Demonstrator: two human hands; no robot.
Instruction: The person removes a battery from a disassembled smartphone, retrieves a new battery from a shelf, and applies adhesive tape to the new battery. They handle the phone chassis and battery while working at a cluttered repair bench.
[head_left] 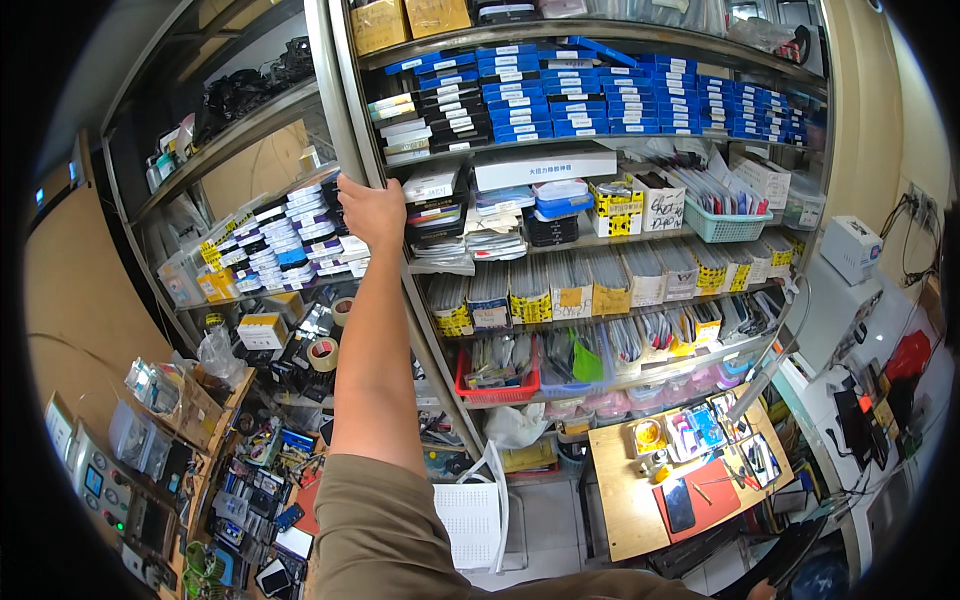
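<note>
My left arm, in an olive-brown sleeve, reaches up the middle of the view. At its end my left hand (374, 213) is closed on the metal upright post (350, 100) between two shelf units. Just left of it stand stacks of thin white, black and purple boxes (290, 235); to its right lie flat white and dark packages (432, 205). A bit of skin at the lower right rim appears to be my right hand (763, 591); its fingers cannot be made out.
Rows of blue boxes (570, 95) and upright sleeves (600, 280) fill the right shelves. Below are a red basket (463, 385) and a white chair (495, 500). A small wooden table (615, 510) holds a phone (678, 505) on a red mat. At left is a cluttered bench.
</note>
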